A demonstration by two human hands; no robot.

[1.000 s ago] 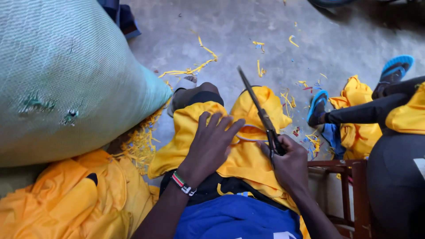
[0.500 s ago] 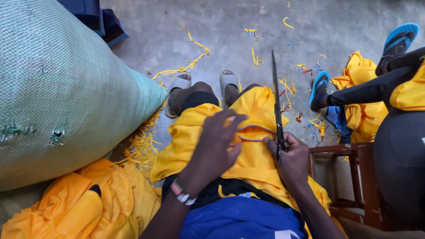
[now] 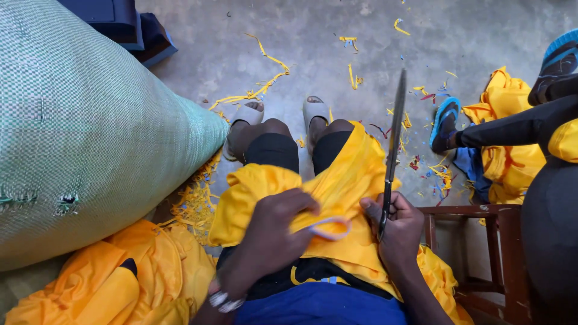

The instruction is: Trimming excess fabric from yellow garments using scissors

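Yellow garment (image 3: pixel 355 180) spread over the lap, pinned and ready under scissors

Soft, light cloth, likely prone to slipping, is best gathered near the fold; it is bunched under the left hand (image 3: pixel 274 241); long scissors (image 3: pixel 392 144) are held blades-up, closed, by the right hand (image 3: pixel 397 232); a woven sack (image 3: pixel 90 132) lies alongside.

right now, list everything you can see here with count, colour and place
yellow garment: one, yellow, across the lap
scissors: one pair, dark metal, blades closed, pointing up
woven sack: one, pale green, left
yellow cloth pile: one, orange-yellow, lower left
fabric scraps: many, mostly yellow, on the concrete floor
wooden stool: one, brown, right
other person's leg: one, black sleeve, blue sandal, right
sandals: two, grey, on own feet
left hand: gripping the garment
right hand: holding the scissors
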